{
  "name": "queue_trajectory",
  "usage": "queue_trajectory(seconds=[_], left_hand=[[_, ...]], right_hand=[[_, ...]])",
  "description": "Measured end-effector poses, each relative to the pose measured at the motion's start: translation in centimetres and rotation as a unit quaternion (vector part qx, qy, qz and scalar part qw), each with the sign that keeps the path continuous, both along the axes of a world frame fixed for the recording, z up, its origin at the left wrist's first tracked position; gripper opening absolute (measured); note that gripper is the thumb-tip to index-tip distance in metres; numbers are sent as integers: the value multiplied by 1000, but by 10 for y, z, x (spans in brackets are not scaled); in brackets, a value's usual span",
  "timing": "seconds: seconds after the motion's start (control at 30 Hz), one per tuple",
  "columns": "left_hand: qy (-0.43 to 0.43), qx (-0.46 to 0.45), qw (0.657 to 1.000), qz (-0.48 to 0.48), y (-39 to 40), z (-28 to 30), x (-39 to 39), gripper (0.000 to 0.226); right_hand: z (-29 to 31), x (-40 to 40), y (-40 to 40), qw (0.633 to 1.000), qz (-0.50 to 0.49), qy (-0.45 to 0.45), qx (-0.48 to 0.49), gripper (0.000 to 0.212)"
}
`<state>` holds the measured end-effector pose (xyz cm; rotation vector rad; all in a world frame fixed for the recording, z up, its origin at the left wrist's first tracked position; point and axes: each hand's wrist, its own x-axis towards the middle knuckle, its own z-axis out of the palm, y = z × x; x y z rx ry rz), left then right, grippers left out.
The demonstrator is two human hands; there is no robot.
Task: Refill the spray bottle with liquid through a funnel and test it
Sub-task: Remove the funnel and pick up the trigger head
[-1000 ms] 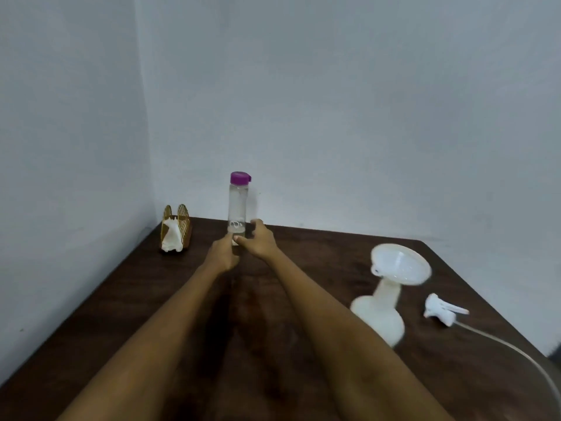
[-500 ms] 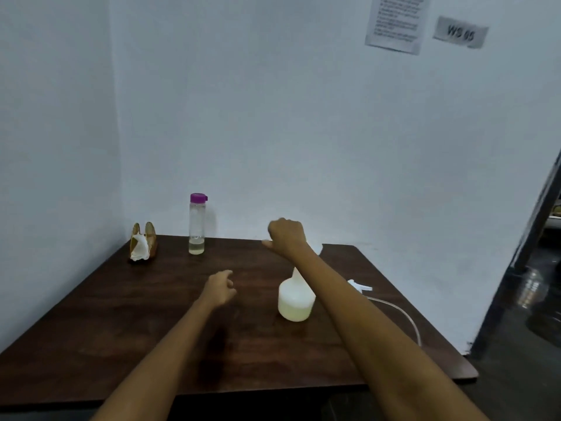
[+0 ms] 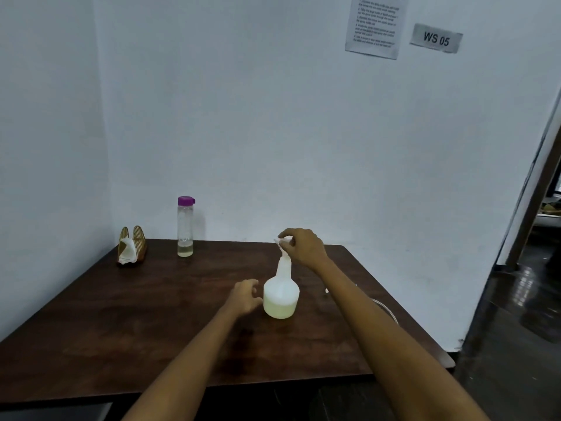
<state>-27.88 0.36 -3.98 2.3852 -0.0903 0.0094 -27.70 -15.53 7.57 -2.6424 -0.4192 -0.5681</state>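
A napkin holder (image 3: 132, 245) on the table (image 3: 121, 314); a notice (image 3: 375, 24) and sign (image 3: 436, 38) above.

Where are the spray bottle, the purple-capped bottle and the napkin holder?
spray bottle (image 3: 281, 299): head view, on its round white body.
purple-capped bottle (image 3: 185, 229): head view, on the clear wall, mid-height.
napkin holder (image 3: 139, 238): head view, on the right gold wire arch.

dark wooden table (image 3: 127, 323), white spray bottle (image 3: 281, 299), purple-capped clear bottle (image 3: 185, 227), gold napkin holder (image 3: 132, 246)
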Motion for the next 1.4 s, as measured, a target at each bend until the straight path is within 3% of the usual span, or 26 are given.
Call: queue_trajectory(seconds=[0.17, 0.3, 0.4, 0.5, 0.57, 0.73, 0.87, 1.0, 1.1, 1.2, 1.3, 1.4], left_hand=[[-17, -7, 1000, -6, -21, 1, 9, 76], [-37, -49, 998, 5, -37, 1, 18, 86], [-72, -95, 993, 9, -46, 1, 29, 78], [-99, -125, 987, 0, -52, -1, 36, 48], [-93, -119, 988, 11, -55, -5, 38, 46], [-68, -101, 991, 50, -54, -6, 48, 48], [-53, -99, 993, 38, -51, 0, 54, 39], [-39, -101, 994, 30, -50, 2, 54, 39], [-32, -101, 994, 32, -50, 3, 53, 31], [-36, -97, 994, 35, -49, 4, 51, 38], [-32, -99, 994, 33, -49, 4, 51, 43], [-28, -100, 994, 34, -49, 5, 51, 44]], right_hand=[[-4, 13, -24, 981, -38, 21, 190, 29], [0, 8, -31, 948, -14, 139, 288, 31], [4, 4, -22, 944, -20, 192, 268, 39], [-1, 8, -10, 928, -14, 255, 270, 54], [-4, 13, -5, 919, -10, 273, 284, 63], [18, 25, -13, 902, -21, 293, 315, 25], [22, 24, -15, 898, -24, 293, 328, 8], [17, 25, -15, 905, -62, 250, 339, 21], [14, 28, -17, 883, -56, 221, 410, 17], [6, 27, -19, 903, -59, 237, 355, 18], [4, 29, -21, 893, -37, 222, 390, 24], [6, 30, -21, 906, -34, 215, 364, 21]])
